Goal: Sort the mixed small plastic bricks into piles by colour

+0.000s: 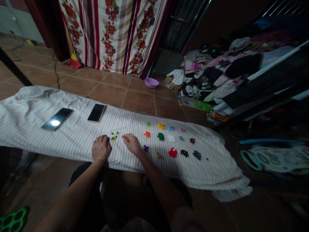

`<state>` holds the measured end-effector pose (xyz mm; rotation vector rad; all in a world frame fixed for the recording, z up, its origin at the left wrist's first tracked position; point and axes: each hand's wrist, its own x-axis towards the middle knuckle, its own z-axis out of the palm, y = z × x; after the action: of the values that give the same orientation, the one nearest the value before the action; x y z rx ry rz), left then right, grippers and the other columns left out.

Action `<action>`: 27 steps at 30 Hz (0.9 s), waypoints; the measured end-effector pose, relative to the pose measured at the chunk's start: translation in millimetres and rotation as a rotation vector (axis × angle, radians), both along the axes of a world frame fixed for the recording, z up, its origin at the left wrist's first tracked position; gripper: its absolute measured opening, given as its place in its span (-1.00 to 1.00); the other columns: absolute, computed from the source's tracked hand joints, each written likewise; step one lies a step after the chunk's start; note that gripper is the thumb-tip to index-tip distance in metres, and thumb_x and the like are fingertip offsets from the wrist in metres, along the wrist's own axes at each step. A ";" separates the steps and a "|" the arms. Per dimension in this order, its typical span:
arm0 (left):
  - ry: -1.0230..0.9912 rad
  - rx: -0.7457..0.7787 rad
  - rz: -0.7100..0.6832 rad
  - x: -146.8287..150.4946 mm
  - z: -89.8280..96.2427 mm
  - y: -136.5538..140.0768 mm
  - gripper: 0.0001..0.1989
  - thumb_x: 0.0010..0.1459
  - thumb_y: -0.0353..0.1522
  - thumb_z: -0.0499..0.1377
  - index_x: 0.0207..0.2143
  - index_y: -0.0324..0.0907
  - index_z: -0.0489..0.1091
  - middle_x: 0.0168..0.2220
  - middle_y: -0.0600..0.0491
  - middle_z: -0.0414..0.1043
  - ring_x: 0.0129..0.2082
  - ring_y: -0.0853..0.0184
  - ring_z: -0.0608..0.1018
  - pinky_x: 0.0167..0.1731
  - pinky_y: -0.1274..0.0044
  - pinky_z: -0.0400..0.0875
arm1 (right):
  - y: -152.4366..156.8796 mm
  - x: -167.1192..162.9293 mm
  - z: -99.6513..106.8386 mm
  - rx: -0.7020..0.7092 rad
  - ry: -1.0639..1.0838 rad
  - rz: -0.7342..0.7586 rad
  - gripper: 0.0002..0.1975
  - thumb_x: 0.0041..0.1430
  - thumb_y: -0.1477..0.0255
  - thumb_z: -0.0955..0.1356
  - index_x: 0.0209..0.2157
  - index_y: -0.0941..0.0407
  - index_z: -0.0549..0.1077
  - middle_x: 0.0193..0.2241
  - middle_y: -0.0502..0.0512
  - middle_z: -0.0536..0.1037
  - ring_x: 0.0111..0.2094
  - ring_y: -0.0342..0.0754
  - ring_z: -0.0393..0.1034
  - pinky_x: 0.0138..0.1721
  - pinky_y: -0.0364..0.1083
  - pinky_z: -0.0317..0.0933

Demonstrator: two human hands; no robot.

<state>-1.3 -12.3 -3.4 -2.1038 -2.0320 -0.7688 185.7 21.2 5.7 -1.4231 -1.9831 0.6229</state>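
Observation:
A small loose group of green and yellow pieces lies on the striped cloth between my hands. My left hand rests on the cloth just left of this group, fingers curled under; whatever they may hold is hidden. To the group's right is my right hand, its thumb and fingertips brought together in a pinch, too small to see into. Beyond it are color-sorted piles, among them orange pieces, dark green pieces, yellow pieces, purple pieces and red pieces.
Two phones, a glare-lit one and a dark one, lie at left. More piles, such as black pieces and dark grey pieces, sit at right. On the floor stand a purple basin and heaped clothes.

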 end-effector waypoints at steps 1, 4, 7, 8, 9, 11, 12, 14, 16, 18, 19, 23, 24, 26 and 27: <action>-0.004 0.005 -0.003 -0.2 -1.0 0.4 -0.80 0.10 -0.44 0.05 -0.23 -0.19 0.41 -0.10 -0.06 0.49 -0.13 0.14 0.43 -0.19 0.35 0.23 | -4.3 -13.4 -0.6 -0.013 -0.020 0.011 -0.80 0.20 0.49 0.28 -0.21 0.05 0.51 -0.30 0.01 0.51 -0.30 -0.15 0.41 -0.23 -0.18 0.28; -0.015 0.017 -0.005 -0.6 -3.5 1.1 -0.79 0.12 -0.43 0.04 -0.22 -0.19 0.41 -0.10 -0.08 0.49 -0.12 0.15 0.43 -0.18 0.36 0.22 | -16.3 -45.4 -1.9 -0.008 -0.118 -0.040 -0.85 0.26 0.38 0.29 -0.20 0.03 0.49 -0.29 0.01 0.50 -0.25 -0.13 0.41 -0.20 -0.18 0.25; -0.015 0.020 -0.003 -0.7 -4.6 1.2 -0.80 0.13 -0.43 0.03 -0.23 -0.18 0.41 -0.10 -0.08 0.49 -0.11 0.14 0.43 -0.17 0.36 0.22 | -23.7 -63.9 -2.3 0.022 -0.261 -0.133 -0.83 0.30 0.32 0.27 -0.19 0.03 0.46 -0.28 0.04 0.50 -0.20 -0.08 0.39 -0.16 -0.14 0.23; -0.014 0.022 -0.003 -0.6 -4.9 1.1 -0.80 0.13 -0.43 0.03 -0.24 -0.18 0.41 -0.10 -0.07 0.49 -0.11 0.14 0.43 -0.17 0.36 0.21 | -24.9 -67.6 -1.7 0.025 -0.307 -0.154 -0.84 0.30 0.32 0.27 -0.19 0.04 0.45 -0.27 0.05 0.50 -0.19 -0.07 0.38 -0.15 -0.13 0.22; -0.014 0.024 -0.004 -0.6 -5.1 0.9 -0.81 0.13 -0.43 0.03 -0.24 -0.17 0.41 -0.10 -0.07 0.49 -0.11 0.14 0.43 -0.18 0.36 0.21 | -25.4 -70.5 -0.8 0.022 -0.346 -0.172 -0.85 0.30 0.32 0.27 -0.18 0.04 0.44 -0.26 0.05 0.50 -0.18 -0.07 0.38 -0.14 -0.12 0.22; -0.014 0.029 -0.006 -0.5 -5.5 0.6 -0.82 0.13 -0.42 0.04 -0.25 -0.17 0.41 -0.10 -0.07 0.49 -0.11 0.14 0.43 -0.18 0.36 0.20 | -25.1 -74.5 2.3 -0.006 -0.396 -0.195 -0.85 0.29 0.31 0.29 -0.18 0.04 0.43 -0.24 0.06 0.50 -0.17 -0.06 0.38 -0.14 -0.12 0.22; -0.014 0.031 -0.006 -0.5 -5.6 0.6 -0.82 0.12 -0.42 0.05 -0.25 -0.17 0.41 -0.10 -0.07 0.49 -0.12 0.14 0.43 -0.18 0.36 0.20 | -24.6 -75.9 4.1 -0.024 -0.405 -0.204 -0.85 0.29 0.30 0.29 -0.18 0.04 0.42 -0.24 0.06 0.50 -0.17 -0.06 0.38 -0.14 -0.12 0.22; -0.015 0.034 -0.002 -0.3 -5.5 0.5 -0.83 0.11 -0.42 0.05 -0.26 -0.17 0.41 -0.10 -0.07 0.49 -0.13 0.14 0.43 -0.19 0.35 0.20 | -24.0 -78.3 7.2 -0.057 -0.410 -0.224 -0.84 0.28 0.29 0.30 -0.18 0.05 0.41 -0.23 0.06 0.50 -0.17 -0.06 0.38 -0.14 -0.11 0.22; -0.017 0.031 0.002 -0.2 -4.8 0.7 -0.83 0.11 -0.41 0.05 -0.26 -0.18 0.41 -0.11 -0.08 0.49 -0.13 0.14 0.43 -0.20 0.35 0.20 | -24.5 -80.0 8.6 -0.069 -0.410 -0.239 -0.84 0.28 0.29 0.30 -0.18 0.06 0.40 -0.22 0.05 0.50 -0.16 -0.06 0.38 -0.15 -0.11 0.23; -0.020 0.021 0.003 -0.2 -3.7 0.8 -0.82 0.12 -0.40 0.05 -0.26 -0.18 0.41 -0.11 -0.09 0.49 -0.14 0.13 0.43 -0.21 0.35 0.20 | -26.2 -80.9 7.6 -0.054 -0.418 -0.251 -0.84 0.29 0.29 0.28 -0.19 0.06 0.39 -0.22 0.06 0.50 -0.16 -0.05 0.37 -0.15 -0.11 0.23; -0.022 0.015 0.001 -0.2 -3.2 0.9 -0.82 0.12 -0.40 0.05 -0.26 -0.19 0.42 -0.11 -0.09 0.49 -0.14 0.13 0.43 -0.22 0.35 0.20 | -27.3 -81.0 6.4 -0.040 -0.423 -0.256 -0.84 0.29 0.30 0.27 -0.19 0.06 0.39 -0.23 0.06 0.50 -0.16 -0.05 0.37 -0.16 -0.10 0.23; -0.029 -0.012 0.000 -0.7 -2.3 1.0 -0.79 0.13 -0.40 0.04 -0.24 -0.21 0.42 -0.12 -0.12 0.48 -0.13 0.12 0.43 -0.22 0.34 0.20 | -31.2 -79.4 0.0 0.020 -0.414 -0.251 -0.86 0.29 0.35 0.24 -0.21 0.07 0.40 -0.25 0.07 0.49 -0.18 -0.03 0.36 -0.14 -0.09 0.22; -0.030 -0.015 0.001 -0.7 -2.2 1.0 -0.78 0.13 -0.40 0.03 -0.23 -0.21 0.43 -0.12 -0.13 0.48 -0.12 0.12 0.42 -0.22 0.34 0.20 | -31.8 -78.5 -1.3 0.033 -0.399 -0.240 -0.86 0.29 0.37 0.24 -0.22 0.07 0.40 -0.26 0.07 0.49 -0.18 -0.03 0.36 -0.13 -0.09 0.22; -0.032 -0.018 0.004 -0.6 -1.9 0.8 -0.77 0.14 -0.40 0.01 -0.22 -0.21 0.43 -0.12 -0.13 0.48 -0.12 0.12 0.42 -0.21 0.33 0.19 | -33.1 -76.1 -3.2 0.049 -0.358 -0.218 -0.85 0.28 0.40 0.23 -0.23 0.07 0.41 -0.26 0.07 0.50 -0.18 -0.03 0.36 -0.11 -0.09 0.21; -0.034 -0.019 0.004 -0.4 -1.6 0.6 -0.76 0.14 -0.40 0.00 -0.22 -0.21 0.43 -0.12 -0.14 0.48 -0.12 0.11 0.42 -0.21 0.33 0.19 | -34.2 -74.5 -3.7 0.053 -0.334 -0.208 -0.85 0.28 0.41 0.22 -0.23 0.07 0.42 -0.26 0.07 0.50 -0.17 -0.04 0.36 -0.09 -0.09 0.21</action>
<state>-1.7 -11.6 -5.0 -2.1105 -2.0682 -0.7935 111.2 -12.9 2.0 -1.7629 -2.0423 0.2508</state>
